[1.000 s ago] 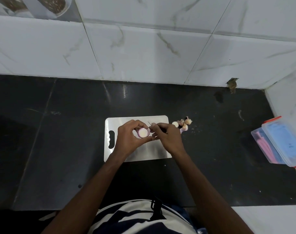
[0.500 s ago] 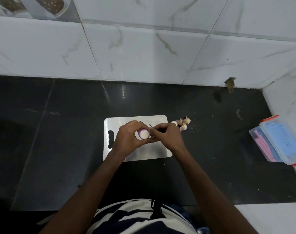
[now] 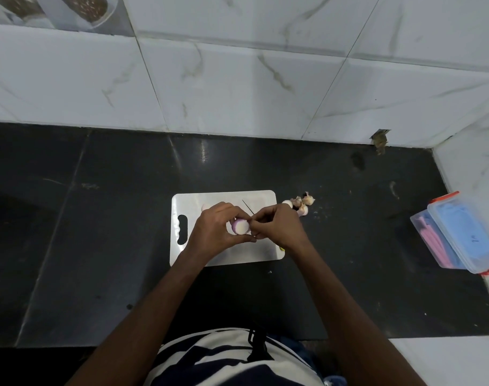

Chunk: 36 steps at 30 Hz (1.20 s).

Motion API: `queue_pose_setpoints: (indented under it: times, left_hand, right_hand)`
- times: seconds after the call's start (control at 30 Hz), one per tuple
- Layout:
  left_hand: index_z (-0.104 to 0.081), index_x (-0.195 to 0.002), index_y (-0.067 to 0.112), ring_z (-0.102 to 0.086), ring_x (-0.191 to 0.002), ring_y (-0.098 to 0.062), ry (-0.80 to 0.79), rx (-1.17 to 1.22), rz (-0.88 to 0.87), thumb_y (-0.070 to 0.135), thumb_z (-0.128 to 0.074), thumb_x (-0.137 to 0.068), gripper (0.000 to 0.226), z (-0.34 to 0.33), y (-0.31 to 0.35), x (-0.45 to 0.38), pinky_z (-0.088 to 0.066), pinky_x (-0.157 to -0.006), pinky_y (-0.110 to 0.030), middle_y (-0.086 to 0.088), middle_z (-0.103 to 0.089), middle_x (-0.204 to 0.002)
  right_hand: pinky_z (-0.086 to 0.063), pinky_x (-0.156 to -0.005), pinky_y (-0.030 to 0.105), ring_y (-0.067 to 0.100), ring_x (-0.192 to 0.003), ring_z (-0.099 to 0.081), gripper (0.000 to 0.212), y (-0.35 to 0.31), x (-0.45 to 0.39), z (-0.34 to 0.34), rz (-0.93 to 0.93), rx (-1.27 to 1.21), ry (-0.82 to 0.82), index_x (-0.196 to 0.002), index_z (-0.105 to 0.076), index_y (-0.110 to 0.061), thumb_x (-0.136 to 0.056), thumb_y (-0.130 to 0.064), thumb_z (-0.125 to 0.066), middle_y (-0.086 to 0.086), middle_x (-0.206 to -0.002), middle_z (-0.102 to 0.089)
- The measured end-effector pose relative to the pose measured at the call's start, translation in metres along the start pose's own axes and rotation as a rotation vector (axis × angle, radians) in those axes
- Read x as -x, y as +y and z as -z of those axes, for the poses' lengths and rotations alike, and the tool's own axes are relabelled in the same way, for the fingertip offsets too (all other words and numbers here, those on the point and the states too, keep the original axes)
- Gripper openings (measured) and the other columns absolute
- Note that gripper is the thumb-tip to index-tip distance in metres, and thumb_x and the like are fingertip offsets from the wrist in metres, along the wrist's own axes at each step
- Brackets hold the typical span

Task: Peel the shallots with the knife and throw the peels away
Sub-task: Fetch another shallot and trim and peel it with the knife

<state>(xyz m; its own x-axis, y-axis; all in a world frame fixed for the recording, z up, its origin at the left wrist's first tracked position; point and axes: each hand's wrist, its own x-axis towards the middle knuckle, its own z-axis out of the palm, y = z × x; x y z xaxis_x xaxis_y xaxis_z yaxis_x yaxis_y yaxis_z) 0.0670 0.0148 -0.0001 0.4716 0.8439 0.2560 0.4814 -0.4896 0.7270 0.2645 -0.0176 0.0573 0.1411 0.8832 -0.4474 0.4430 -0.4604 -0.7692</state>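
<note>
My left hand [image 3: 216, 229] grips a purple shallot [image 3: 240, 227] whose white cut end faces me, above the white cutting board [image 3: 260, 253]. My right hand [image 3: 278, 227] presses against the shallot's right side and holds a thin dark knife [image 3: 248, 206]; the blade points up and to the left, and the handle is hidden in the fist. A small heap of shallots and peels [image 3: 299, 204] lies on the counter just past the board's top right corner. Part of another pale piece [image 3: 204, 207] shows behind my left hand.
The board lies on a black stone counter [image 3: 98, 246] backed by white marble tiles [image 3: 237, 87]. A clear plastic box with orange clips [image 3: 460, 232] lies at the right edge near the side wall. Crumbs of peel are scattered right of the heap.
Both hands stay together over the board with the shallot and knife. The shallot has turned slightly in my left hand's fingers. Nothing was let go.
</note>
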Motion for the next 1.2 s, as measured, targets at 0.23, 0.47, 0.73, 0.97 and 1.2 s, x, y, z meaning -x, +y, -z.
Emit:
queue_pose_setpoints:
  times: [0.23,0.47,0.73,0.97,1.2]
  left_hand:
    - [-0.084,-0.112,0.021,-0.064,-0.093,0.003,0.009,0.041,0.028,0.04,-0.102,-0.075,0.046,-0.005,-0.003,0.004,-0.052,-0.081,-0.013,0.006,-0.084,-0.108]
    - [-0.083,-0.128,0.023,-0.074,-0.093,-0.005,0.113,0.195,0.313,0.039,-0.079,-0.102,0.03,-0.021,0.019,0.009,-0.066,-0.076,-0.023,0.009,-0.08,-0.122]
    - [-0.082,-0.126,0.031,-0.081,-0.108,-0.005,0.198,0.683,0.745,0.047,-0.077,-0.101,0.03,-0.03,0.035,0.013,-0.063,-0.107,-0.041,0.015,-0.084,-0.115]
    - [-0.081,-0.12,0.018,-0.078,-0.122,-0.012,0.227,1.046,0.846,0.031,-0.086,-0.093,0.03,-0.026,0.034,0.008,-0.054,-0.119,-0.036,0.0,-0.085,-0.12]
    - [-0.072,-0.14,0.02,-0.075,-0.129,-0.021,0.204,1.091,0.809,0.027,-0.062,-0.111,0.031,-0.025,0.037,0.007,-0.063,-0.104,-0.035,-0.006,-0.077,-0.14]
  right_hand:
    - [-0.066,-0.088,0.05,0.029,-0.083,-0.082,0.003,0.004,-0.004,0.003,-0.117,-0.191,-0.089,-0.09,-0.081,-0.004,-0.087,-0.005,-0.079,0.014,-0.082,-0.081]
    - [-0.067,-0.075,0.039,0.013,-0.067,-0.078,0.005,0.005,0.001,-0.005,0.035,-0.081,0.261,-0.08,-0.08,-0.016,-0.085,-0.017,-0.081,-0.003,-0.07,-0.079]
    - [-0.065,-0.077,0.026,0.007,-0.077,-0.078,0.007,0.001,0.005,-0.024,0.118,-0.182,0.355,-0.09,-0.078,-0.017,-0.091,-0.023,-0.081,-0.007,-0.079,-0.08]
    - [-0.064,-0.08,0.031,0.012,-0.08,-0.079,0.008,0.006,0.008,-0.027,0.062,-0.287,0.393,-0.093,-0.073,-0.017,-0.096,-0.023,-0.077,-0.005,-0.083,-0.08]
    - [-0.068,-0.076,0.039,0.02,-0.076,-0.082,0.01,0.007,0.011,-0.024,-0.035,-0.467,0.398,-0.105,-0.058,-0.005,-0.11,-0.013,-0.053,0.011,-0.097,-0.079]
